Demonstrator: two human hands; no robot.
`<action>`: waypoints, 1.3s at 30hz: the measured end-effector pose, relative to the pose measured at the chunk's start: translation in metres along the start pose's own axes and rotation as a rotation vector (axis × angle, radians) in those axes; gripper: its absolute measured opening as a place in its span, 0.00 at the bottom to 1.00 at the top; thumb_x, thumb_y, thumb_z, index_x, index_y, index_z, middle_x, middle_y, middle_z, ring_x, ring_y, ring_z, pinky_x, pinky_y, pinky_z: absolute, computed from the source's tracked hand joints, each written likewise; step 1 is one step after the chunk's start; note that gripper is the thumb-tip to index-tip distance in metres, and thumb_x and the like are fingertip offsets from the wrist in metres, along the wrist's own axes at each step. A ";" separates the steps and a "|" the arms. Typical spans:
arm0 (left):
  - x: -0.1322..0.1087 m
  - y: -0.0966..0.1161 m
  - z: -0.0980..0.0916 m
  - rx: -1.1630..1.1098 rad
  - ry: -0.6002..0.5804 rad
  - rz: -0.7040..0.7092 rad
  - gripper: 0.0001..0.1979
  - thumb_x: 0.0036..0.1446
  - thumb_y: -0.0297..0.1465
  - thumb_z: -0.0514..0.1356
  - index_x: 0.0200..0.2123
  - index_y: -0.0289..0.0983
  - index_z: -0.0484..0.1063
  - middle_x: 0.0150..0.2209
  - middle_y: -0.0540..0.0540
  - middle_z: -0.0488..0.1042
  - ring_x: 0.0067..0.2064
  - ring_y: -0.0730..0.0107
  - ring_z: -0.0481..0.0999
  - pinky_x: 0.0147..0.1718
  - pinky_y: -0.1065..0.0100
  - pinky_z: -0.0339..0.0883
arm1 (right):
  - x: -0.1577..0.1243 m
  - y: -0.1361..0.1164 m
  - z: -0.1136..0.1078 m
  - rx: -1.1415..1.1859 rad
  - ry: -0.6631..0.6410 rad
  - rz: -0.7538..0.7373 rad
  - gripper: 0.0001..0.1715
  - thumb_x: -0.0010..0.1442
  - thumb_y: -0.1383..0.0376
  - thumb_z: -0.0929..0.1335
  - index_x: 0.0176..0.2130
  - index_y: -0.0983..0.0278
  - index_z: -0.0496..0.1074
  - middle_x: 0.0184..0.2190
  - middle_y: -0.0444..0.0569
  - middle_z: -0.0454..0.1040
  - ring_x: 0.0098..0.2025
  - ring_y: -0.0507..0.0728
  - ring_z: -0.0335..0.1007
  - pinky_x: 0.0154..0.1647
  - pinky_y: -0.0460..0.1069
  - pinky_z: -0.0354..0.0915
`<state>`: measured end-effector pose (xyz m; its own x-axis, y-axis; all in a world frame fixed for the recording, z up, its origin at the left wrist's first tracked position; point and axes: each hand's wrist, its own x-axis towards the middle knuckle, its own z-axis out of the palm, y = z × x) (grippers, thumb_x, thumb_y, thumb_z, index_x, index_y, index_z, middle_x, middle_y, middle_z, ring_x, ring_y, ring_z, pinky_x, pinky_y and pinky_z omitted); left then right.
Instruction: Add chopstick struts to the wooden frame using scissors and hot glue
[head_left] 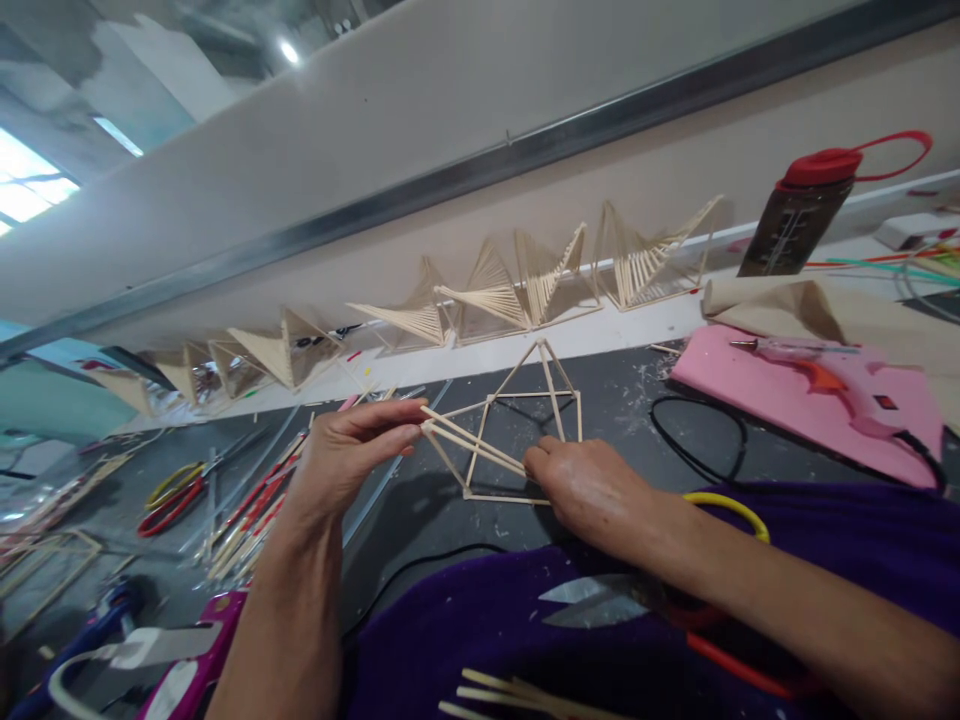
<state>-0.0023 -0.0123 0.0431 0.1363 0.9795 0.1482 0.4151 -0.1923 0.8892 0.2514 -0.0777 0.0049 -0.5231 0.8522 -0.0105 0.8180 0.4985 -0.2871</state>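
Note:
A small frame of thin wooden sticks [517,420] stands on the dark table in front of me. My left hand [349,450] pinches the left ends of a few loose sticks [469,445] that lie slanted across the frame. My right hand [589,485] is closed on the other ends of those sticks at the frame's lower right corner. Both forearms reach in from below over purple cloth [525,640].
Several finished stick models [487,290] line the white ledge at the back. A glue gun [817,375] lies on a pink pad [900,420] at right, beside a red-capped bottle [806,215]. Scissors [592,600] and spare sticks [510,695] rest on my lap. Red-handled scissors [176,495] lie left.

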 end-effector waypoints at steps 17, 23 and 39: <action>0.004 -0.002 0.000 -0.049 0.003 -0.008 0.09 0.42 0.31 0.69 0.31 0.39 0.80 0.29 0.47 0.79 0.27 0.70 0.76 0.26 0.73 0.73 | 0.000 0.001 0.006 -0.005 0.033 -0.055 0.13 0.52 0.76 0.62 0.38 0.67 0.68 0.35 0.54 0.73 0.31 0.58 0.74 0.27 0.50 0.67; 0.003 0.004 0.009 -0.064 0.022 0.008 0.09 0.41 0.32 0.69 0.28 0.36 0.78 0.28 0.46 0.78 0.27 0.70 0.75 0.23 0.74 0.71 | 0.001 0.001 0.007 0.006 0.030 -0.043 0.13 0.54 0.76 0.61 0.39 0.67 0.68 0.35 0.54 0.73 0.32 0.60 0.74 0.27 0.51 0.67; 0.006 0.003 0.017 -0.049 0.076 0.073 0.07 0.42 0.30 0.68 0.27 0.35 0.77 0.26 0.48 0.78 0.25 0.73 0.75 0.23 0.74 0.69 | 0.001 0.012 -0.010 0.062 0.026 0.024 0.10 0.58 0.70 0.61 0.34 0.67 0.72 0.31 0.55 0.76 0.33 0.60 0.74 0.28 0.47 0.62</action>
<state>0.0146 -0.0076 0.0394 0.0955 0.9652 0.2435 0.3617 -0.2616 0.8949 0.2627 -0.0692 0.0114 -0.4964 0.8680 0.0069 0.8134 0.4679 -0.3455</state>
